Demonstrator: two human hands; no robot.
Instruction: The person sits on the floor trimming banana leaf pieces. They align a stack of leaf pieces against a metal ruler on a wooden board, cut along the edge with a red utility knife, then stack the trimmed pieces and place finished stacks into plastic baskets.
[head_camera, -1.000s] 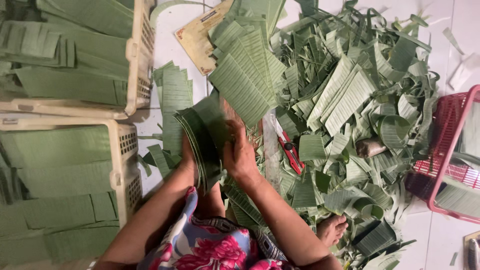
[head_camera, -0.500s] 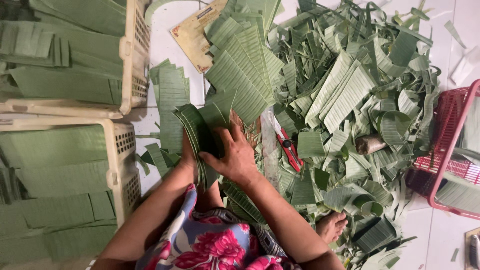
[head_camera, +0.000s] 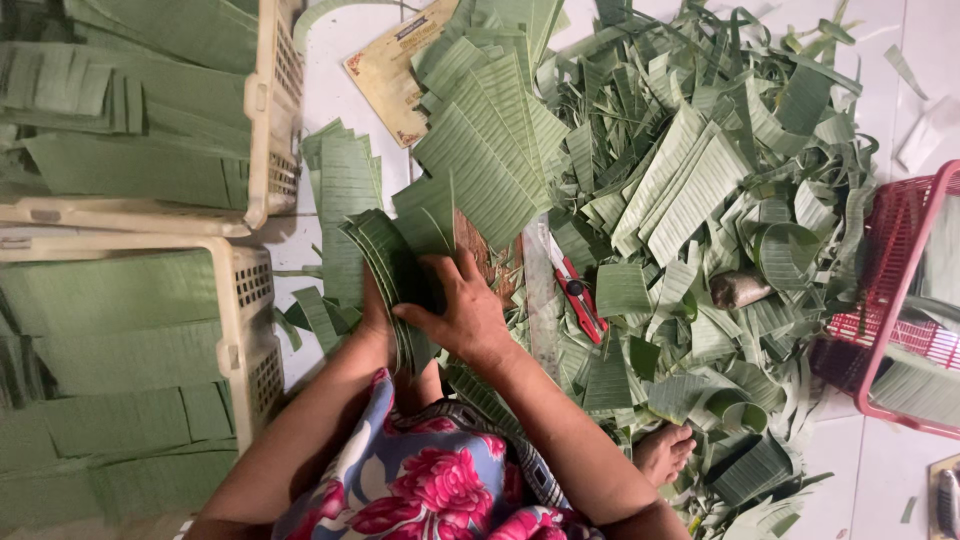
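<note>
**A thin, floppy stack of cut banana leaves, held edge-up at the centre of the frame**

The stack of cut banana-leaf pieces (head_camera: 395, 275) stands on edge just left of centre, directly above your flowered lap. Your right hand (head_camera: 462, 312) lies over its near face, fingers spread and pressing the sheets together. Your left hand (head_camera: 377, 318) is mostly hidden behind the stack; it appears to cup the far side, but you cannot tell from here how its fingers close.

Judge these pieces as very light, limp and smooth-surfaced. Single sheets will likely sag, slide over one another and split along their ribs if bent sharply or pinched at a corner. Take hold across the whole bundle, flat palms on both faces near the lower edge, so the sheets brace each other.

The pieces are dull dark green, roughly rectangular, finely ribbed across, with their upper edges fanning slightly apart.

Around them:
- A fanned layer of larger leaf sheets (head_camera: 480, 140) lies above the stack.
- Red-handled scissors (head_camera: 575, 295) rest just right of your hand.
- A heap of offcuts (head_camera: 720, 220) fills the right half.
- Two cream plastic crates (head_camera: 245, 320) of sorted leaves sit at the left.
- A pink basket (head_camera: 900, 300) is at the right edge.
</note>
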